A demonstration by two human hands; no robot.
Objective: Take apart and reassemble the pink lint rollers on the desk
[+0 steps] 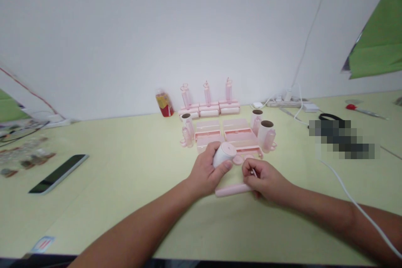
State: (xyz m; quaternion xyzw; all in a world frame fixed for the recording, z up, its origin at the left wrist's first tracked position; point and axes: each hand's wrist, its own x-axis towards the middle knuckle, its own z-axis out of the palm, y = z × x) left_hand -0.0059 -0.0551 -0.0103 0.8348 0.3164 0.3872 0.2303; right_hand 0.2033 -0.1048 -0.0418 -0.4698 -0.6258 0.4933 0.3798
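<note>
My left hand [207, 169] is wrapped around a white roll with a pink disc [229, 148] on its upper end, held tilted above the table. With its fingers pinched together, my right hand [262, 179] is closed around a small pale piece, mostly hidden by the fingers. A long pink bar [232, 190] lies just below both hands, its right end beside my right fingers. Behind them rest flat pink discs [238, 159] and open pink trays [240, 135]. White rolls with brown cores [266, 132] stand to the right, with pink bottle-shaped parts [187, 136] on both sides.
Three pink-and-white boxes [209, 109] topped with pink bottle-shaped parts line the wall beside a red-and-yellow packet [164, 102]. A phone [59, 173] and plastic bags [29, 155] lie left. Rightward are a power strip [284, 103], a white cable [342, 184] and a red-ended tool [351, 107].
</note>
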